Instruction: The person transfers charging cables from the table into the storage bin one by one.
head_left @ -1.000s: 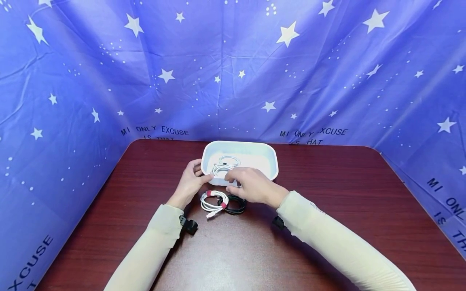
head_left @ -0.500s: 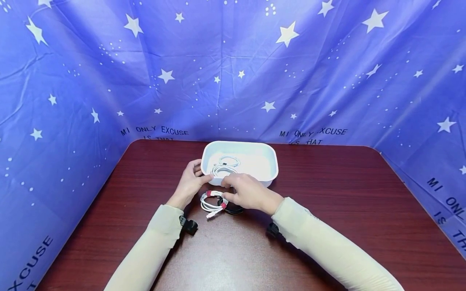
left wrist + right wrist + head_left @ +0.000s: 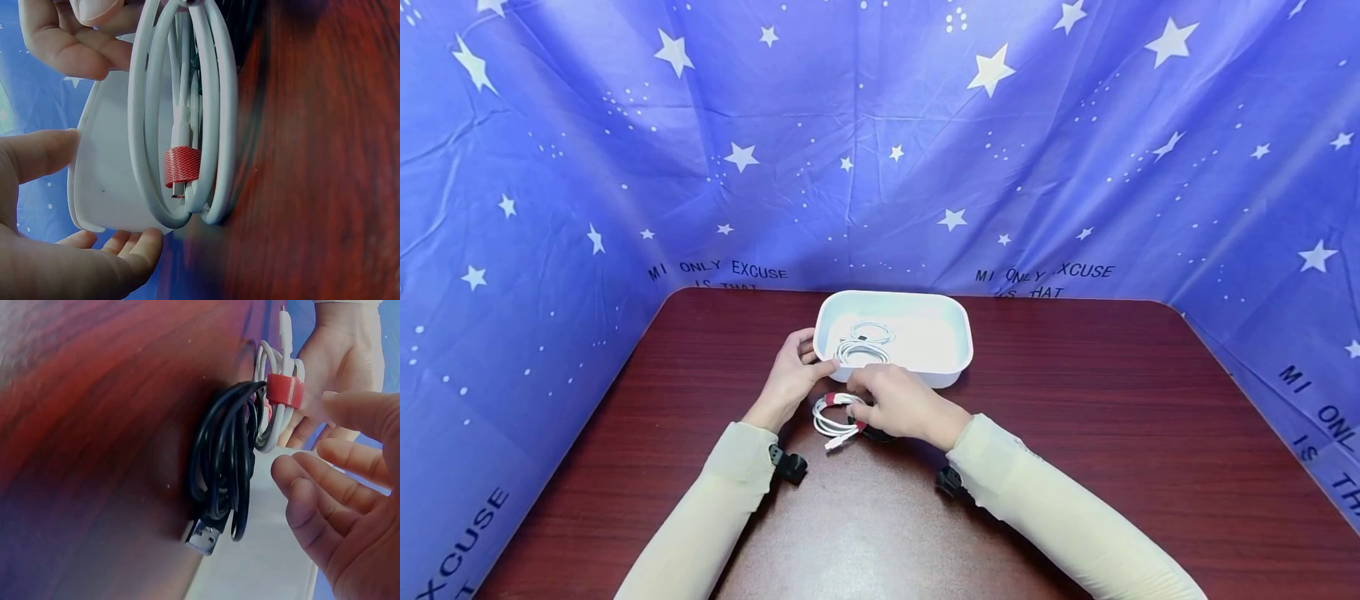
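Observation:
My left hand (image 3: 792,368) grips the left front corner of a white plastic bin (image 3: 943,376), thumb on the rim and fingers around the outside. On the table just before the bin lies a coiled white charging cable (image 3: 826,427) with red straps. Beside it is a coiled black USB cable (image 3: 219,444), mostly hidden in the head view by my right hand (image 3: 908,405). That hand hovers over both coils, fingers loosely bent, thumb and forefinger close to the white cable's red strap (image 3: 285,390). Nothing is visibly held in it.
Inside the bin, toward the left, lie coiled white cables (image 3: 863,353). The dark red wooden table (image 3: 1075,417) reaches a blue star-printed curtain (image 3: 850,167) at the back and sides.
My right hand has drawn back from over the bin's front rim, moving left and toward me over the cables on the table. My left hand and the bin stay put.

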A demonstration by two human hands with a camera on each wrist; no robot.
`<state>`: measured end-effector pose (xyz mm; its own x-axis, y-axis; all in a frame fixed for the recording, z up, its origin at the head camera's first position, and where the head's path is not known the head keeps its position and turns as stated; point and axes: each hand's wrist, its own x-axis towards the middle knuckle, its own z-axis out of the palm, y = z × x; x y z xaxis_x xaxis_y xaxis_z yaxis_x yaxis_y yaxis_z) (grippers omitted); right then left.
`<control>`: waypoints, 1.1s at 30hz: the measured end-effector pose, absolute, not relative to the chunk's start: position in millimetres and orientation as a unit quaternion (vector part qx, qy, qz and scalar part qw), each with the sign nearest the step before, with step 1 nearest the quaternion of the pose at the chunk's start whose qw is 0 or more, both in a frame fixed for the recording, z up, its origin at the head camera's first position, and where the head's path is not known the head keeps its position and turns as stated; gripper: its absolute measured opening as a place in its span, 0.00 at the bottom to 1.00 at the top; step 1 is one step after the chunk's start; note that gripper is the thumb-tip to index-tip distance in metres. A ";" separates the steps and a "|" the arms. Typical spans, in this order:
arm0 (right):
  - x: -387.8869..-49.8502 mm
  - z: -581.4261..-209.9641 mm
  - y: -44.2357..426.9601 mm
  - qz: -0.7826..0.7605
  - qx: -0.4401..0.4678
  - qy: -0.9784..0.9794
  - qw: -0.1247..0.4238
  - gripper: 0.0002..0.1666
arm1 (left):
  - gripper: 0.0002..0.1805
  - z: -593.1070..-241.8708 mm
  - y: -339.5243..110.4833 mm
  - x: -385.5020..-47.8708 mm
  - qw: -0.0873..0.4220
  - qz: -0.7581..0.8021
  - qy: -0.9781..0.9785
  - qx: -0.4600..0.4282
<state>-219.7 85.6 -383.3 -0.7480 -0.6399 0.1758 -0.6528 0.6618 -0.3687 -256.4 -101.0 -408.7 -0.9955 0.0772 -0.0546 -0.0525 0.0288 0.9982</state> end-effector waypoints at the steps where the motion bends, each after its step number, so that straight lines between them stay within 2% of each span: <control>1: -219.9 -383.9 85.0 0.208 0.355 -0.911 0.016 0.11 | 0.37 -408.7 -101.1 -256.7 0.046 0.697 0.715 0.009; 13: -219.9 -388.9 80.4 0.195 0.352 -0.915 0.018 0.09 | 0.37 -406.5 -100.9 -255.8 0.048 0.698 0.715 0.007; 33: -220.8 -395.4 75.3 0.180 0.332 -0.926 0.011 0.12 | 0.38 -407.9 -100.9 -255.9 0.044 0.699 0.713 0.015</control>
<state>-220.8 75.3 -395.4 -0.7787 -0.6114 0.1406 -0.6195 0.7141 -0.3259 -255.9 -100.9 -407.9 -0.9956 0.0831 -0.0429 -0.0412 0.0217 0.9989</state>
